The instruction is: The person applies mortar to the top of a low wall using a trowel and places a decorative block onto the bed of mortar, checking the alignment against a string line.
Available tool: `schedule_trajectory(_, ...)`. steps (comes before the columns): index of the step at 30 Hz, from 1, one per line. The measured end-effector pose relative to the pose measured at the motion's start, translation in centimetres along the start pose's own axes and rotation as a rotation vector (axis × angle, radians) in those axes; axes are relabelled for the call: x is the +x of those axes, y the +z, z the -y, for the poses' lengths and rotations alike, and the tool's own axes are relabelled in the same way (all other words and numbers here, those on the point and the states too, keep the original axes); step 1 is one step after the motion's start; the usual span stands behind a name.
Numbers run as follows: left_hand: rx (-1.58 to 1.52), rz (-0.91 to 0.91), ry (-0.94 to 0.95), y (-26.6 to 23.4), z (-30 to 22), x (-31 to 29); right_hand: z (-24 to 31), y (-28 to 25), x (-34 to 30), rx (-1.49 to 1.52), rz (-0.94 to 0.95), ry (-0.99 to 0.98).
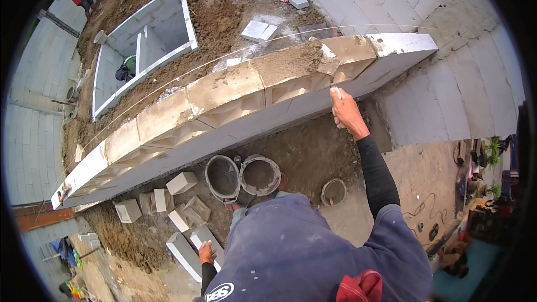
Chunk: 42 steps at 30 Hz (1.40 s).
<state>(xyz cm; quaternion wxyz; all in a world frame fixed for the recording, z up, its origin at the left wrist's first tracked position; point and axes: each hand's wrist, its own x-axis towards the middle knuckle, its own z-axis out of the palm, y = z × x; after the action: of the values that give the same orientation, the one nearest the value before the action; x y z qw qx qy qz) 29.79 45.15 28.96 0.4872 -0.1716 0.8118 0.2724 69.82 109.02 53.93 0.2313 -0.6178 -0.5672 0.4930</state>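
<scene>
My right hand [348, 113] is closed round the handle of a trowel [330, 64]. Its blade rests against grey mortar [296, 61] spread along the top of a low wall. Patterned hollow blocks [229, 86] form the wall's upper course, above a pale block face [251, 120]. My left hand [207, 253] hangs low by my side with loosely bent fingers and nothing visible in it. Beside it lie long pale blocks [183, 254] on the ground.
Two buckets of mortar [222, 178] [260, 176] stand at my feet, and a smaller bucket [334, 192] sits to the right. Loose blocks [182, 183] lie on the left. A string [224, 56] runs along the wall's far side. Beyond it, one person [127, 69] is inside a block-walled pit [168, 61].
</scene>
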Motion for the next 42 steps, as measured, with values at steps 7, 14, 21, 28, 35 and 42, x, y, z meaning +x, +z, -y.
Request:
schedule_trajectory(7, -0.006, -0.006, -0.017, -1.5, 0.3, 0.2, 0.3, 3.6, -2.3, 0.022, -0.002, 0.02)
schedule_trajectory(14, -0.022, -0.003, 0.213, -3.0, -6.5, 0.5, 1.3, 10.3, -5.9, -0.051, 0.109, -0.022)
schedule_trajectory(21, 0.029, 0.026, 0.177, -5.7, -6.3, 3.0, 1.9, 10.9, -7.5, -0.04, 0.194, -0.015)
schedule_trajectory(28, -0.146, -0.022, 0.039, -8.9, 2.1, 5.7, 1.9, 4.1, -3.5, 0.001, -0.088, 0.079)
schedule_trajectory(35, -0.085, 0.037, -0.016, -9.6, 4.8, 6.5, 5.4, 15.9, -8.6, -0.169, 0.169, -0.158)
schedule_trajectory(42, -0.223, -0.056, 0.072, -10.6, 1.0, 5.7, 4.1, 20.0, -7.0, -0.212, -0.004, -0.309)
